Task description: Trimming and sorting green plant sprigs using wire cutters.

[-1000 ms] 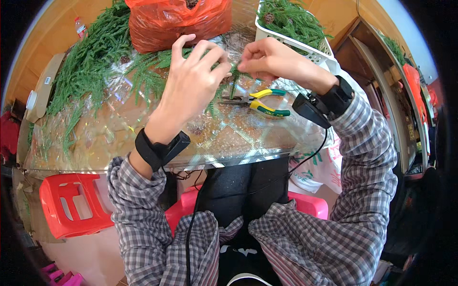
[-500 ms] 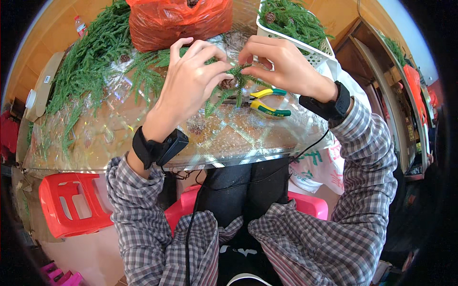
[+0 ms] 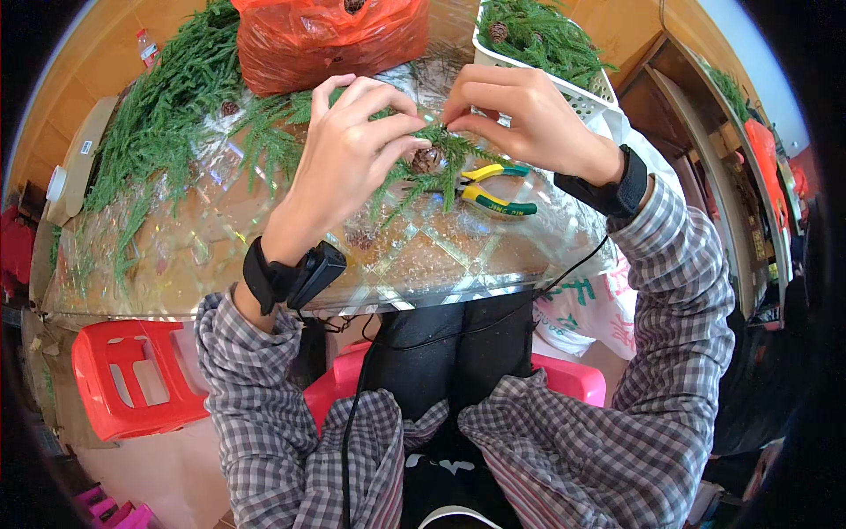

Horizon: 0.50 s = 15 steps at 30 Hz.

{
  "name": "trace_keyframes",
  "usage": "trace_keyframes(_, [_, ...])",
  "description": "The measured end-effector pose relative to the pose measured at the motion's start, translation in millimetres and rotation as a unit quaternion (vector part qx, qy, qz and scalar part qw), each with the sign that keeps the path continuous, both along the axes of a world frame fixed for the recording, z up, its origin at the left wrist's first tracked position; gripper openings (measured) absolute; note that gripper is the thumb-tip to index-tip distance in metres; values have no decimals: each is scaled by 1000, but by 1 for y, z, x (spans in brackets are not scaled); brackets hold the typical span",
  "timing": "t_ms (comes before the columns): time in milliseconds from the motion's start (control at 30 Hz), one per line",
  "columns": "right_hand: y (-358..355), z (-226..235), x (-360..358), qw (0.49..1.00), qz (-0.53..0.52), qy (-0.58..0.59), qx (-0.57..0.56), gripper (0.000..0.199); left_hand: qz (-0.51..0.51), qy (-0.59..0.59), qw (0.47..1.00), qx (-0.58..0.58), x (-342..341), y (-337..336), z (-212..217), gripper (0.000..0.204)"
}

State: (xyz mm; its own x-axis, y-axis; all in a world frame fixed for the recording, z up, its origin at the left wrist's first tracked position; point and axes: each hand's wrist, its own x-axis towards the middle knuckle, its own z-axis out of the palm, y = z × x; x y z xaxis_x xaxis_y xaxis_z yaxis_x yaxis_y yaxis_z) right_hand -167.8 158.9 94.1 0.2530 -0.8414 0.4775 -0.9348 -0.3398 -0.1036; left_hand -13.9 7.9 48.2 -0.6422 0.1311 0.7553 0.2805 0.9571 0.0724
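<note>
My left hand (image 3: 357,132) pinches the upper left side of a green artificial pine sprig (image 3: 456,152), thumb and forefinger closed together. A brown pine cone (image 3: 428,160) sits among the needles just below those fingertips. From the other side my right hand (image 3: 529,115) is closed on the top end of the same sprig; the exact spot between its fingertips is too small to make out. Pliers with yellow and green handles (image 3: 500,201) lie on the table right below the sprig, their jaws partly covered by its needles.
A red plastic bag (image 3: 330,44) stands at the table's far side. Green pine branches (image 3: 172,115) heap up on the left. A white basket (image 3: 586,101) at the back right holds more greenery and cones. Clear plastic sheeting (image 3: 423,264) covers the table; a black cable (image 3: 577,269) crosses its front edge.
The sprig has turned between my fingers, so its pine cone shows more fully and its needles spread differently. My right fingertips have shifted slightly. The pliers have stayed put.
</note>
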Motion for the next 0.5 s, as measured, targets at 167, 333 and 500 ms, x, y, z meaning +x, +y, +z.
trace_keyframes(167, [-3, -2, 10, 997, -61, 9, -42, 8, 79, 51, 988, -127, -1, 11, 6, 7])
trace_keyframes(333, [-7, 7, 17, 858, -262, -400, 186, 7, 138, 118, 949, -259, -8, 17, 5, 9])
trace_keyframes(500, [-5, 7, 5, 807, -180, -507, 245, 8, 110, 82, 969, -206, -7, 10, 3, 10])
